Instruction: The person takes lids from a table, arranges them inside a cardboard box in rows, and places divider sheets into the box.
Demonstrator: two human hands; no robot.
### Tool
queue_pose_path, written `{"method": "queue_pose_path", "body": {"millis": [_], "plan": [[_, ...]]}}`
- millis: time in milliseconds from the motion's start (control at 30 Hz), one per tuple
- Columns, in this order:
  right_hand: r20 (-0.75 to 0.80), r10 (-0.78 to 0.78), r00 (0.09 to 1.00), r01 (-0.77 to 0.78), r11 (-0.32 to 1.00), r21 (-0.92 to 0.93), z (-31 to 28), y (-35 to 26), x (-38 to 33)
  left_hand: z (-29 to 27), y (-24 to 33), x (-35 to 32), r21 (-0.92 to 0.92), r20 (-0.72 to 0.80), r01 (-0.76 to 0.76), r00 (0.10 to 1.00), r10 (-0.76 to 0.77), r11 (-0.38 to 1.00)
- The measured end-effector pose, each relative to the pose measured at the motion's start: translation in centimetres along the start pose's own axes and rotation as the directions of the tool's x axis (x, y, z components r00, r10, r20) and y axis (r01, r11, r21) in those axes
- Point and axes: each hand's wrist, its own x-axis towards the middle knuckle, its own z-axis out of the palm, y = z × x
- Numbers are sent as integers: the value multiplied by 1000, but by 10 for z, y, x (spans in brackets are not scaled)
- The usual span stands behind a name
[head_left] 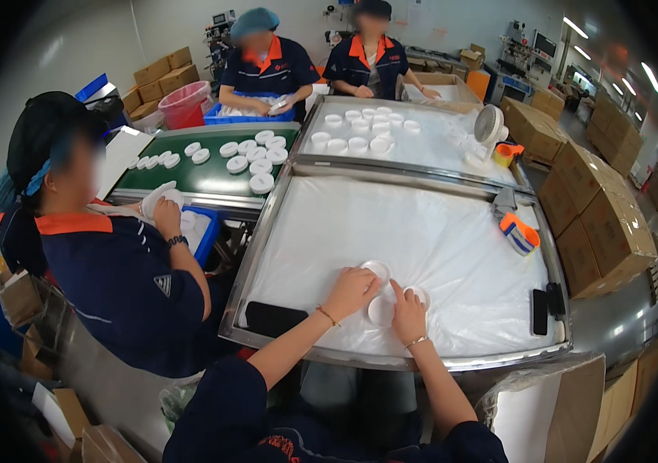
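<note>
Several white round plastic pieces, shallow like lids or small dishes, lie close together on the plastic-covered table (329,224) in front of me. My left hand (353,290) has its fingers closed on the near left edge of the farthest white round piece (377,268). Between my hands rests a second white round piece (380,312), partly covered by my right hand (409,312). That hand is palm down with the index finger stretched forward and the other fingers apart. Beyond its knuckles another white round piece (423,294) shows in part.
A black phone (539,312) and an orange-and-grey tape roll or cup (519,234) lie at the right. Left, a co-worker (120,262) handles a white piece beside a green conveyor (213,174). Two people work at the back. Cardboard boxes (599,208) stack on the right.
</note>
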Motion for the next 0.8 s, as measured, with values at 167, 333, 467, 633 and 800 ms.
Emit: {"method": "queue_pose_path", "body": {"millis": [167, 333, 467, 633, 800], "plan": [[-10, -52, 999, 52, 998, 36, 5, 1, 3, 4, 26, -16, -275, 22, -21, 999, 28, 961], [79, -40, 996, 32, 994, 109, -11, 14, -6, 0, 21, -15, -380, -93, 114, 983, -160, 918], [29, 259, 966, -228, 788, 572, -67, 16, -16, 1, 12, -19, -398, -122, 190, 959, -257, 897], [26, 329, 944, 213, -668, 713, -136, -13, -86, -4, 17, -16, -413, -15, 257, 957, -289, 874], [-164, 146, 976, 205, -876, 437, -163, -27, -116, 0, 8, -12, -357, 6, 222, 972, -235, 907]]}}
